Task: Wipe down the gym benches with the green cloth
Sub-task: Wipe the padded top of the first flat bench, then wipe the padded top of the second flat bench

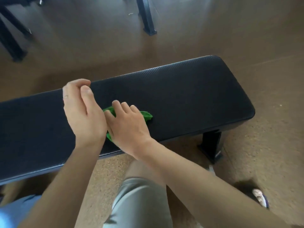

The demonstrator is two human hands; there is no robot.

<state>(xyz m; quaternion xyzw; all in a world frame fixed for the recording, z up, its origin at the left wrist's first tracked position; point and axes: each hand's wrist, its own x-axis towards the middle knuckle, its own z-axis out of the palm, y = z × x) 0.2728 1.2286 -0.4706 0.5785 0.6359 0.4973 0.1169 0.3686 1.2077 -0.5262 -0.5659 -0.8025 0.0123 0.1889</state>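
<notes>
— What was the right hand [127, 127] doing?

— It lay flat on the green cloth [146, 116], fingers nearly straight and a little spread, pressing the cloth onto the black padded top of the gym bench [189, 96]. It was not clenched and did not pinch; the palm and fingers covered most of the cloth, so only bunched green edges showed past the fingertips and beside the wrist.

— And the left hand [82, 111]?

— It held nothing. It was relaxed, fingers loosely bent, thumb up, with a thin ring [66, 96] on one finger. It stood on edge over the pad, just beside the right hand, and its heel seemed to touch the right hand's thumb side. Whether it rested on the pad I could not tell.

— Where on the bench was the cloth?

— Around the middle of the pad's width, nearer the front edge than the far one, well short of the rounded right end.

— Room to move?

— Bare pad ran on to the right as far as the rounded corner, and to the left out of view. The bench's black leg [211, 143] stood under the right end on the brown speckled floor [263, 63]. Dark frame legs [146, 17] of other equipment stood well apart, beyond the far edge.
</notes>
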